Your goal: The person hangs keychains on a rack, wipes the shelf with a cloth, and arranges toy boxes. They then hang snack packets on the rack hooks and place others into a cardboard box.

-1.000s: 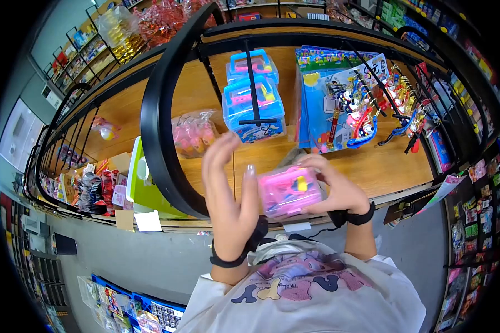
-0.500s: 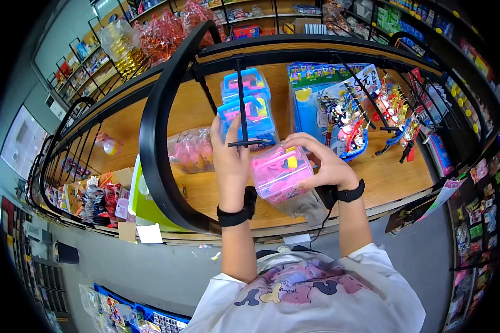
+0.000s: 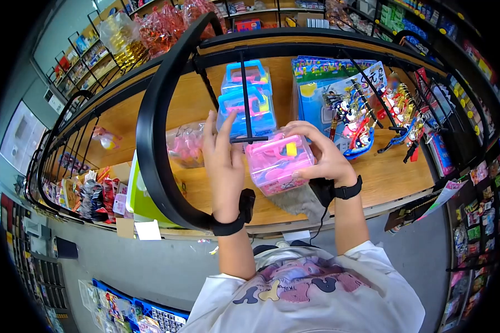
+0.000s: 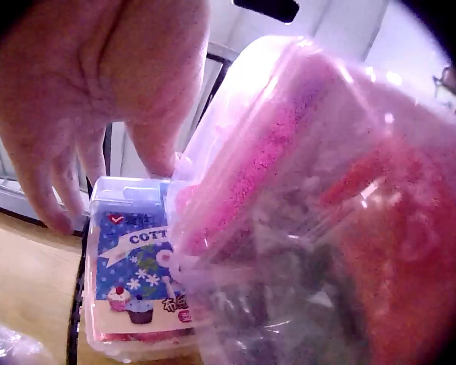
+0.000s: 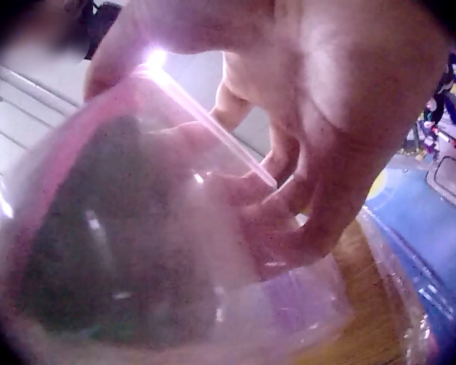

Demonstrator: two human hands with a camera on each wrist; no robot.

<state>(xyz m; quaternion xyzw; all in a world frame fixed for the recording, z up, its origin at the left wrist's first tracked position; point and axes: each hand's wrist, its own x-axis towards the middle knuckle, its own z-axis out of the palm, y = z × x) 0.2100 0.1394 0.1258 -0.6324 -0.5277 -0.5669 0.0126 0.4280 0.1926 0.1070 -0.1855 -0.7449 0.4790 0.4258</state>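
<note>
My right hand [image 3: 322, 152] grips a pink clear plastic case [image 3: 280, 164] by its right side, fingers at the far edge and thumb at the near one. Pink and yellow pieces show through its lid. In the right wrist view, the fingers [image 5: 296, 182] curl over the case's edge. My left hand [image 3: 225, 172] is left of it, with extended fingers close to the front blue case [image 3: 261, 122]. A second blue case [image 3: 247, 77] stands behind that one. The left wrist view shows the front blue case's printed label [image 4: 140, 266], partly hidden by the pink case.
A bag of pink items [image 3: 186, 145] lies left of my left hand. Blue packs [image 3: 311, 105] and hanging charms [image 3: 353, 122] are on the right. A black hook bar [image 3: 245, 94] crosses above the blue cases, and a curved black frame [image 3: 150, 127] rises on the left. Grey cloth [image 3: 300, 202] lies below the pink case.
The pink case has moved forward with my right hand, close to the front blue case. My left hand reached over to the blue case, then drew slightly back to the left.
</note>
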